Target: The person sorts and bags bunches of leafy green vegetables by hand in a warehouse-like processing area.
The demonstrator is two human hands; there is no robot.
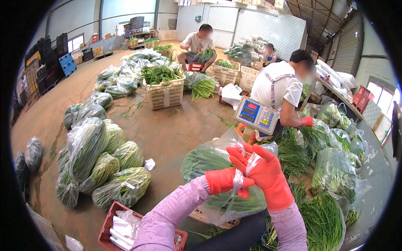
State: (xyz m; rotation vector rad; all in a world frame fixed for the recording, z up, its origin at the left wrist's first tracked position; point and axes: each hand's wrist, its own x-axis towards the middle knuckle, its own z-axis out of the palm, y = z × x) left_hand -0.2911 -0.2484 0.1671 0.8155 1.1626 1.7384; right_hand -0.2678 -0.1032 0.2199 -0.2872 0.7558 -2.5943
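Note:
Both my hands wear red gloves, above a clear plastic bag (204, 158) packed with long green leafy stalks. My left hand (221, 182) is curled around a twisted strip of the bag's plastic (238, 179). Crossing close beside it, my right hand (270, 175) is turned palm up with its fingers partly spread. Plastic from the bag loops over those fingers and past the thumb. Under the bag, part of a tan plastic crate (230, 224) shows. The far side of the knot or twist is hidden by my gloves.
A digital scale (256, 115) stands just ahead, near a person (276, 84) handling greens. Filled bags (125, 185) lie left; loose green stalks (323, 219) and more bags (334, 169) lie right. A red crate (108, 219) holds plastic bags. Another person (199, 44) sits behind a full crate (165, 94).

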